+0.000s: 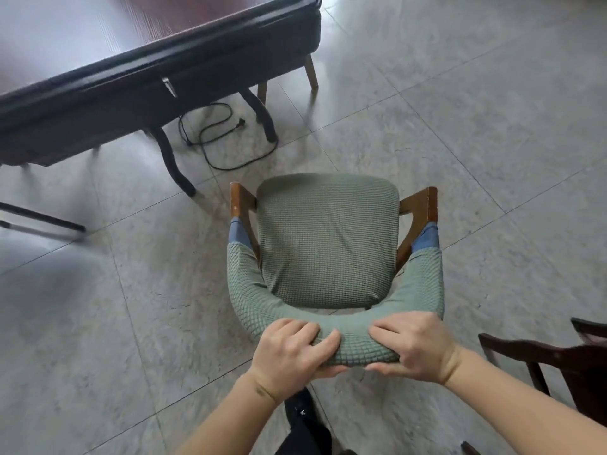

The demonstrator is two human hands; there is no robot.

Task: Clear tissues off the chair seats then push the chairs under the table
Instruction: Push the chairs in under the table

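Note:
A wooden armchair with a green knitted cover (328, 244) stands on the tiled floor in front of me, its seat bare with no tissue on it. My left hand (290, 349) and my right hand (410, 346) both grip the padded top of its curved backrest, side by side. The dark table (157, 70) stands at the upper left, a short way beyond the chair's front. The chair faces away from me, slightly to the right of the table's near corner.
A black power cable (226, 139) lies coiled on the floor under the table's edge. Legs of another chair (310, 72) show beneath the table's far side. A dark wooden chair (558, 366) stands at the right. A thin dark bar (42, 221) lies at the left.

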